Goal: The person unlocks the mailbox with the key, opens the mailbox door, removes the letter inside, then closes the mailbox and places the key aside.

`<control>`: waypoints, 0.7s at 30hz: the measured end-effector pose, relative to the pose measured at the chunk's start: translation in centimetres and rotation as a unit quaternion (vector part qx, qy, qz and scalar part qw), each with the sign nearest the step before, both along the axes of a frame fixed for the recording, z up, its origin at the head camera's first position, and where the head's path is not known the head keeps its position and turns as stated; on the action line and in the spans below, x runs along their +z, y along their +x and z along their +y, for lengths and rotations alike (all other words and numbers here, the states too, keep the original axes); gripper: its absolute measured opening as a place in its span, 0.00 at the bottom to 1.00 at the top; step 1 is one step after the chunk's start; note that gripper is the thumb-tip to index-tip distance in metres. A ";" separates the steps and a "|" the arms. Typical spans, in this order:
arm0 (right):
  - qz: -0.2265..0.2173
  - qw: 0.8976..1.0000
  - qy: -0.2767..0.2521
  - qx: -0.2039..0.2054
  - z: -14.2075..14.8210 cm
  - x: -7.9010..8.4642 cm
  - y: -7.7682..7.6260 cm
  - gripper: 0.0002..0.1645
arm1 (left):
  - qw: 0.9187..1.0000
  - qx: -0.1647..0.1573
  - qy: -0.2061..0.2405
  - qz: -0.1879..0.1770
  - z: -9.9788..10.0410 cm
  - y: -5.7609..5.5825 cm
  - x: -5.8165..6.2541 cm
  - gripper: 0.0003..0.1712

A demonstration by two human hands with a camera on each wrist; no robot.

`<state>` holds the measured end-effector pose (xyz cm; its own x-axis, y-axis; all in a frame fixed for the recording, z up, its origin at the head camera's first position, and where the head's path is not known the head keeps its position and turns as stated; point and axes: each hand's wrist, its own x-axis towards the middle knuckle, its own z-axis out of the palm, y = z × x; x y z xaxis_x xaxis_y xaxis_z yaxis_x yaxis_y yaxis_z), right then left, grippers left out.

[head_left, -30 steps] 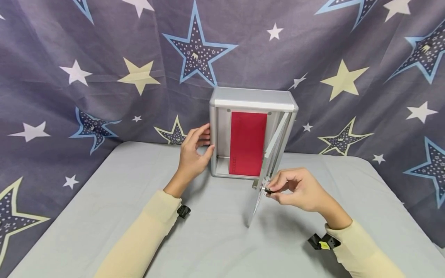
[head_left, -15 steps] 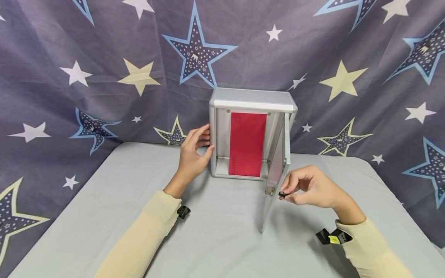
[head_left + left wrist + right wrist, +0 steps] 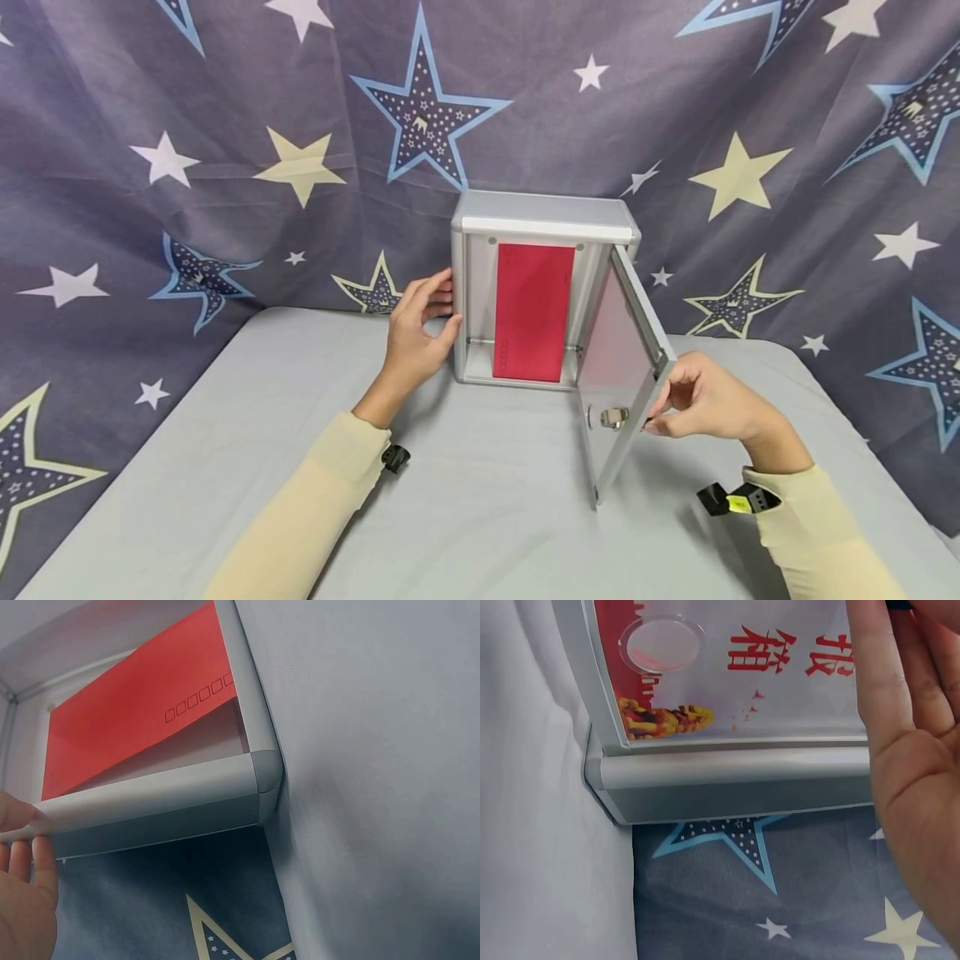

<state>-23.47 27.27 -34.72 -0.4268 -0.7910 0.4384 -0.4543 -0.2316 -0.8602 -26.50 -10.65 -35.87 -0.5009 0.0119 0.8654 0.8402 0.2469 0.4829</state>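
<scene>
Directly behind the tabletop (image 3: 465, 492) hangs starry fabric (image 3: 540, 142).

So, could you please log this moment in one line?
left hand: grips box; right hand: pinches black piece at open door; red envelope: inside

Count: one silver-grey rectangular metal-framed box (image 3: 551, 208). At its right edge: one grey-framed hinged door (image 3: 618, 358), bearing one metallic lock (image 3: 614, 418). Inside the box: one flat red paper envelope (image 3: 532, 312). Bare hands, two: one left hand (image 3: 420, 321) at the box's left, one right hand (image 3: 708, 400) to its right. Before the box: two cream fabric sleeves (image 3: 300, 508). Behind it: one dark star-printed fabric backdrop (image 3: 525, 167).
</scene>
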 end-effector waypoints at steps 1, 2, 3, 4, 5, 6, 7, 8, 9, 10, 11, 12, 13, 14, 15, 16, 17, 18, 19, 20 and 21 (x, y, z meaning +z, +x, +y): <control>-0.004 1.000 0.003 0.001 0.1 0.0 0.0 0.29 | 1.000 0.000 0.000 0.000 0.0 0.0 0.0 0.34; -0.009 1.000 0.006 0.002 0.3 0.0 -0.1 0.31 | 1.000 0.000 0.001 -0.001 0.0 0.0 0.0 0.34; -0.015 1.000 0.009 0.001 0.5 0.0 -0.1 0.32 | 1.000 0.000 0.001 -0.001 0.0 0.0 0.0 0.34; -0.021 1.000 0.013 -0.001 0.6 0.0 -0.1 0.33 | 1.000 0.000 0.001 -0.003 0.0 0.0 -0.1 0.34; -0.029 0.999 0.018 -0.005 0.8 0.0 -0.2 0.34 | 1.000 0.001 0.001 -0.004 0.0 0.0 -0.1 0.34; -0.035 0.999 0.020 -0.007 1.0 0.0 -0.2 0.35 | 1.000 0.000 0.002 -0.004 0.0 0.0 0.0 0.34; -0.043 0.999 0.025 -0.013 1.1 -0.1 -0.2 0.35 | 1.000 0.001 0.003 -0.006 0.0 0.0 0.0 0.34; -0.048 0.998 0.029 -0.020 1.3 -0.1 -0.3 0.35 | 1.000 0.002 0.002 -0.007 0.0 0.0 0.0 0.34; -0.051 0.998 0.029 -0.021 1.4 -0.2 -0.3 0.35 | 1.000 0.004 0.000 -0.007 0.0 0.1 0.0 0.34; -0.055 0.998 0.031 -0.024 1.6 -0.2 -0.4 0.35 | 1.000 0.005 -0.001 -0.006 0.1 0.1 0.1 0.34; -0.059 0.997 0.031 -0.024 1.7 -0.2 -0.4 0.35 | 1.000 0.007 -0.003 -0.005 0.1 0.2 0.1 0.34; -0.064 0.997 0.031 -0.024 1.8 -0.2 -0.4 0.35 | 1.000 0.009 -0.004 -0.004 0.1 0.2 0.1 0.34; -0.067 0.997 0.031 -0.024 1.9 -0.2 -0.5 0.35 | 1.000 0.011 -0.006 -0.002 0.2 0.2 0.1 0.34; -0.072 0.997 0.031 -0.022 2.0 -0.2 -0.5 0.35 | 1.000 0.013 -0.008 0.001 0.2 0.1 0.0 0.34; -0.076 0.996 0.033 -0.021 2.0 -0.2 -0.5 0.36 | 1.000 0.016 -0.008 0.001 0.1 -0.1 -0.1 0.34; -0.076 0.996 0.032 -0.019 2.1 -0.2 -0.6 0.36 | 1.000 0.017 -0.008 0.000 0.1 -0.3 -0.3 0.35; -0.077 0.996 0.031 -0.016 2.1 -0.2 -0.6 0.36 | 1.000 0.018 -0.007 -0.002 0.0 -0.6 -0.6 0.35; -0.077 0.996 0.031 -0.013 2.1 -0.2 -0.6 0.36 | 1.000 0.020 -0.006 -0.005 -0.1 -0.8 -0.8 0.35; -0.077 0.997 0.031 -0.011 2.2 -0.2 -0.6 0.36 | 1.000 0.020 -0.006 -0.008 -0.2 -1.2 -1.1 0.35; -0.076 0.997 0.031 -0.009 2.2 -0.2 -0.7 0.36 | 1.000 0.023 -0.005 -0.011 -0.3 -1.4 -1.4 0.35; -0.076 0.997 0.031 -0.008 2.2 -0.2 -0.7 0.36 | 1.000 0.025 -0.005 -0.013 -0.5 -1.7 -1.6 0.35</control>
<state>-24.13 29.44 -34.92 -0.4974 -0.8073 0.3177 -0.3214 -0.1687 -0.9318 -28.15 -11.12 -37.50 -0.5229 -0.0053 0.8524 0.8144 0.2921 0.5015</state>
